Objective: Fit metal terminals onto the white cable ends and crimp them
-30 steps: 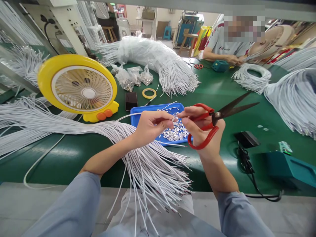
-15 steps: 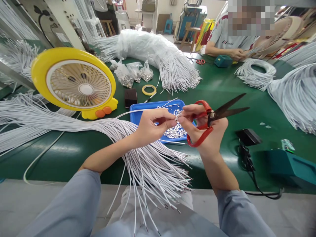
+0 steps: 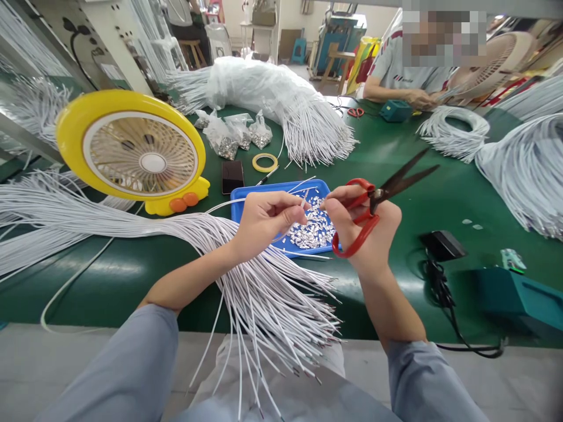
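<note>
Between thumb and fingers my left hand [image 3: 266, 221] pinches a white cable [image 3: 303, 199] near its end, above the blue tray [image 3: 237, 193]. Small shiny metal pieces [image 3: 313, 230] lie scattered in that tray. My right hand [image 3: 373, 234] has red-handled scissors [image 3: 367, 205] hooked on its fingers, their dark blades parted and pointing away to the right. Its thumb and forefinger are close together at the tray's right side; whether a small piece is between them I cannot make out. A thick bundle of white cables [image 3: 264, 293] runs under my left forearm, with its ends fanned over the table's front edge.
A yellow fan [image 3: 132, 149] stands at left. Behind the tray are a phone [image 3: 233, 177], a tape roll [image 3: 264, 162], bags of metal parts [image 3: 224, 138] and a wrapped cable bundle [image 3: 272, 88]. At right sit a black adapter [image 3: 443, 244] and a teal device [image 3: 519, 299]. A co-worker [image 3: 409, 70] sits opposite.
My hands were together at the fingertips and have come apart, opening a gap over the tray. The scissors tilt slightly more upward. The cable end now shows above my left fingers.
</note>
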A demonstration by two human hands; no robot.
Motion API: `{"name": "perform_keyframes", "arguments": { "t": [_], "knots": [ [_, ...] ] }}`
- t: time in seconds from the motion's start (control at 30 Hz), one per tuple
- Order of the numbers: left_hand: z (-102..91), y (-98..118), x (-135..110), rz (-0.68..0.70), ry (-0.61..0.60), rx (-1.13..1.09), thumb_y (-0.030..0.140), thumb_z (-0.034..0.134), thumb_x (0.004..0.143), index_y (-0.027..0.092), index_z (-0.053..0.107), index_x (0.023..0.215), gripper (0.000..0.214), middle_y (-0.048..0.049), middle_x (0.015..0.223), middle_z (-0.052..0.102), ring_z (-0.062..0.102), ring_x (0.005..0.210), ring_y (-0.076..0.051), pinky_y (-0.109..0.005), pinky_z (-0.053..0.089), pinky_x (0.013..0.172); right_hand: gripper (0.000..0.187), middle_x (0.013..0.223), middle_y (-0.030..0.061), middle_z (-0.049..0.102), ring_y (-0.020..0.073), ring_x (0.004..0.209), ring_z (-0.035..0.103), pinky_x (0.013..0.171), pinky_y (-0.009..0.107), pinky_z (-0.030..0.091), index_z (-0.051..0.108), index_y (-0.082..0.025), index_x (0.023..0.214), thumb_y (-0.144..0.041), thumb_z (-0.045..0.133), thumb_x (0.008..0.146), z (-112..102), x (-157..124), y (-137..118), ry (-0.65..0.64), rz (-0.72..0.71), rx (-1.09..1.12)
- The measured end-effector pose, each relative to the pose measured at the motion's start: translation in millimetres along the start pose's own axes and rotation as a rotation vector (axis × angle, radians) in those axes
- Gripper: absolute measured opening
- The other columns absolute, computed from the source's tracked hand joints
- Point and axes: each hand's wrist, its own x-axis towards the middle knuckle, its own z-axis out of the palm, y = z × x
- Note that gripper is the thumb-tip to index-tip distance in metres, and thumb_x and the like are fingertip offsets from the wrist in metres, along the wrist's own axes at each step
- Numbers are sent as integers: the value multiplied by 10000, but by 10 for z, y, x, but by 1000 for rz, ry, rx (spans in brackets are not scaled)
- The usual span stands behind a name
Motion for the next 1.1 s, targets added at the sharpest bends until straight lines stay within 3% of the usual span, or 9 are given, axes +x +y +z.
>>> {"name": "perform_keyframes", "arguments": {
  "t": [0.17,0.3,0.53,0.77,1.1],
  "knots": [
    [-43,0,1,-64,9,-67,331,696,820,156,744,823,182,-21,602,651,415,428,-32,-153,309,381,228,648,-1,595,110,572,506,545,281,418,542,-199,678,-329,577,862,-6,82,101,-88,-56,-110],
    [-60,26,21,-78,2,-128,334,681,834,163,740,808,183,-14,588,629,431,452,-39,-154,309,404,260,763,29,631,140,666,541,642,309,430,479,-200,694,-352,681,755,-24,112,122,-135,-114,-249],
    [-84,26,46,-34,45,-115,348,681,832,163,720,782,196,-4,573,620,458,455,-41,-147,314,402,350,554,-14,519,91,481,385,499,259,302,405,-201,592,-403,649,740,-54,113,70,-324,-161,-540],
    [-90,-28,44,82,30,-65,333,698,817,174,719,791,162,1,632,633,561,545,-69,-172,443,499,348,568,-4,529,106,505,414,505,257,317,389,-207,606,-406,649,726,-50,94,77,-284,-255,-560],
    [-82,-57,22,111,-61,-26,284,668,841,216,758,874,118,-13,684,643,513,587,-79,-191,435,531,339,564,4,541,118,523,436,501,263,313,391,-205,601,-419,624,722,-66,77,91,-319,-289,-606]
  ]
}}
